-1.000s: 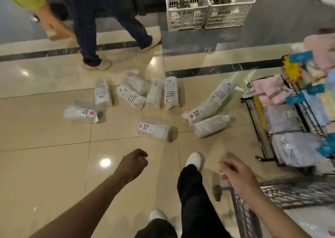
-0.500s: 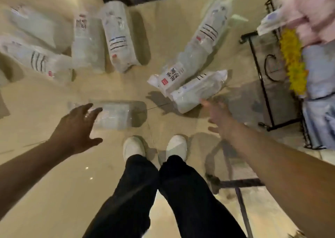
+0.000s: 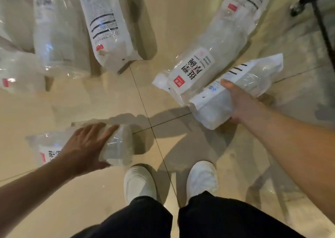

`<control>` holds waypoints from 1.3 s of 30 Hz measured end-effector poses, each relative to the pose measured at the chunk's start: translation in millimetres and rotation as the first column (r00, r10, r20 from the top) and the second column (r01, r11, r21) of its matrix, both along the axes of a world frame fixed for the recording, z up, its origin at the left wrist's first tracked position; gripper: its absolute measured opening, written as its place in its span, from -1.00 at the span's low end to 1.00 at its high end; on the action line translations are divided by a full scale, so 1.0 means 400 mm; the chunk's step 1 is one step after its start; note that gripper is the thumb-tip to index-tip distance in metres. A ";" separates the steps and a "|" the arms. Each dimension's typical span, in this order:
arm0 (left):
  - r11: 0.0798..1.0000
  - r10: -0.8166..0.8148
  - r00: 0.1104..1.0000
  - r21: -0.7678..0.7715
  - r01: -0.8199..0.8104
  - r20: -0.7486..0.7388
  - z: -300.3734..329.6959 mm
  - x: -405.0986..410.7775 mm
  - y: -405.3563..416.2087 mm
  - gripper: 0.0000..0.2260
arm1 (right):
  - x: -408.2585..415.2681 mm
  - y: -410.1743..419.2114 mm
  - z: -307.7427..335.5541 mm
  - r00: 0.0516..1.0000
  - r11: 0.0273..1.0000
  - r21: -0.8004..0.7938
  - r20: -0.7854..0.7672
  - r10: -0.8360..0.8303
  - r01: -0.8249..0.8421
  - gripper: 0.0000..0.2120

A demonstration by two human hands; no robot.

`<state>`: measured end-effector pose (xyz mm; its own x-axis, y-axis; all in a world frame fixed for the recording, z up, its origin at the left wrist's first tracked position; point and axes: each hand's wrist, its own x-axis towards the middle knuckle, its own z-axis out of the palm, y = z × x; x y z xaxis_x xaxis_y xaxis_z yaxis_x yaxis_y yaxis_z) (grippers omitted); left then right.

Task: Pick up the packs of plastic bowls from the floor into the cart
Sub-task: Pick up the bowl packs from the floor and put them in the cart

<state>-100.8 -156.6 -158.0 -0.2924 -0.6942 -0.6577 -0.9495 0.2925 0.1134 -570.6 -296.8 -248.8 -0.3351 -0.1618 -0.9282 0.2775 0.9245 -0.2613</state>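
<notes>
A pack of plastic bowls [image 3: 116, 147] on the tiled floor [image 3: 108, 96] is gripped by the left hand [image 3: 85, 145], fingers spread over its wrap. A second pack [image 3: 235, 90], right of it, is clasped by the right hand [image 3: 239, 103]. Just beyond, a long pack [image 3: 208, 56] is marked with a red square logo and black Chinese characters. A barcoded pack [image 3: 107, 25] is seen farther off.

Top packs [image 3: 101, 20] cut off, blurred

Clear plastic-wrapped bowl packs [image 3: 195, 69] lie scattered flat on the floor [image 3: 112, 96].
</notes>
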 end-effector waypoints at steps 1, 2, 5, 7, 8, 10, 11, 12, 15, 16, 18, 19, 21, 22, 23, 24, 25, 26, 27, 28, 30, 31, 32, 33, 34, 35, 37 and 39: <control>0.999 0.036 0.999 -0.006 -0.036 -0.016 0.023 0.003 0.003 0.14 | -0.010 0.011 0.008 1.000 1.000 0.023 -0.028 0.002 -0.001 0.05; 0.996 0.087 0.996 -0.017 -0.088 -0.036 0.052 0.001 0.002 0.10 | -0.013 0.026 0.035 0.998 1.000 0.012 -0.063 0.000 0.000 0.07; 0.959 0.282 0.958 -0.018 -0.283 -0.054 0.193 -0.031 -0.014 0.10 | -0.047 0.086 0.132 0.998 0.999 -0.021 -0.064 0.023 -0.024 0.11; 0.925 0.378 0.923 -0.011 -0.380 -0.074 0.308 -0.061 -0.027 0.11 | -0.028 0.125 0.297 0.994 0.999 -0.026 -0.103 0.023 -0.025 0.35; 0.899 0.435 0.894 -0.007 -0.438 -0.112 0.375 -0.077 -0.037 0.12 | -0.009 0.148 0.395 0.993 0.996 -0.074 -0.110 0.041 -0.049 0.40; 0.785 0.612 0.751 0.071 -0.616 -0.248 0.515 -0.093 -0.068 0.10 | 0.038 0.176 0.623 0.990 0.982 -0.132 -0.065 0.129 -0.137 0.44; 0.699 0.705 0.643 0.141 -0.701 -0.300 0.593 -0.097 -0.088 0.06 | 0.071 0.184 0.744 0.989 0.981 -0.128 -0.052 0.138 -0.144 0.47; 0.621 0.771 0.540 0.212 -0.754 -0.339 0.678 -0.100 -0.110 0.00 | 0.093 0.201 0.846 0.987 0.978 -0.144 -0.074 0.144 -0.153 0.51; 0.514 0.829 0.321 0.401 -0.758 -0.457 0.945 -0.116 -0.174 -0.33 | 0.147 0.228 1.168 0.974 0.941 -0.252 -0.065 0.215 -0.225 0.40; 0.528 0.817 0.292 0.441 -0.726 -0.498 1.042 -0.127 -0.190 -0.45 | 0.154 0.237 1.265 0.969 0.924 -0.294 -0.054 0.241 -0.246 0.29; 0.552 0.797 0.254 0.491 -0.674 -0.547 1.227 -0.147 -0.212 -0.56 | 0.162 0.250 1.448 0.955 0.888 -0.355 -0.053 0.293 -0.292 0.18; 0.556 0.793 0.237 0.506 -0.660 -0.562 1.319 -0.158 -0.221 -0.54 | 0.164 0.257 1.535 0.951 0.875 -0.380 -0.042 0.308 -0.300 0.23; 0.571 0.778 0.205 0.533 -0.624 -0.593 1.483 -0.175 -0.235 -0.49 | 0.160 0.262 1.684 0.942 0.841 -0.449 -0.008 0.334 -0.302 0.27; 0.583 0.771 0.197 0.547 -0.601 -0.606 1.555 -0.183 -0.237 -0.50 | 0.153 0.267 1.751 0.933 0.815 -0.487 -0.002 0.360 -0.315 0.18; 0.597 0.764 0.195 0.559 -0.576 -0.615 1.625 -0.196 -0.236 -0.52 | 0.149 0.274 1.825 0.920 0.792 -0.515 0.018 0.392 -0.327 0.09; 0.619 0.751 0.195 0.571 -0.539 -0.631 1.686 -0.210 -0.238 -0.52 | 0.141 0.283 1.893 0.904 0.767 -0.543 0.033 0.427 -0.343 0.02; 0.638 0.742 0.201 0.581 -0.506 -0.640 1.740 -0.221 -0.241 -0.52 | 0.135 0.290 1.959 0.889 0.745 -0.570 0.055 0.455 -0.346 -0.02; 0.654 0.732 0.205 0.588 -0.476 -0.650 1.790 -0.232 -0.238 -0.52 | 0.127 0.300 2.020 0.876 0.725 -0.594 0.070 0.478 -0.348 -0.06; 0.673 0.719 0.214 0.586 -0.451 -0.662 1.840 -0.250 -0.237 -0.52 | 0.116 0.313 2.073 0.870 0.711 -0.616 0.081 0.486 -0.339 -0.08; 0.696 0.701 0.214 0.590 -0.409 -0.680 1.878 -0.271 -0.236 -0.51 | 0.101 0.328 2.118 0.875 0.701 -0.637 0.086 0.477 -0.320 -0.10; 0.716 0.687 0.213 0.597 -0.363 -0.695 1.946 -0.326 -0.242 -0.49 | 0.074 0.362 2.189 0.900 0.682 -0.682 0.080 0.429 -0.265 -0.06; 0.724 0.680 0.220 0.594 -0.351 -0.699 1.976 -0.358 -0.248 -0.51 | 0.061 0.383 2.215 0.919 0.682 -0.691 0.065 0.389 -0.240 -0.03; 0.738 0.667 0.224 0.592 -0.324 -0.710 1.996 -0.391 -0.253 -0.52 | 0.048 0.408 2.242 0.936 0.683 -0.699 0.056 0.348 -0.212 -0.02; 0.746 0.659 0.225 0.586 -0.317 -0.718 2.015 -0.420 -0.260 -0.50 | 0.036 0.433 2.261 0.948 0.672 -0.718 0.053 0.314 -0.182 -0.04; 0.744 0.663 0.223 0.596 -0.301 -0.715 2.023 -0.448 -0.266 -0.46 | 0.025 0.462 2.278 0.962 0.666 -0.731 0.048 0.268 -0.149 -0.07; 0.737 0.673 0.224 0.613 -0.285 -0.705 2.033 -0.480 -0.270 -0.40 | 0.018 0.495 2.296 0.977 0.668 -0.735 0.034 0.208 -0.117 -0.09; 0.739 0.673 0.249 0.646 -0.191 -0.696 2.040 -0.540 -0.270 -0.44 | 0.012 0.563 2.318 0.997 0.683 -0.729 0.014 0.071 -0.038 -0.05; 0.757 0.638 0.342 0.643 -0.117 -0.690 2.058 -0.605 -0.243 -0.54 | 0.018 0.645 2.321 0.998 0.713 -0.700 -0.004 -0.060 0.040 0.00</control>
<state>-342.9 -253.8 665.3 -0.6322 -0.6205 -0.4640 -0.2535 -0.4003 0.8806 -563.5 -38.8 679.5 -0.3828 -0.7435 -0.5484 0.3021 0.4602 -0.8348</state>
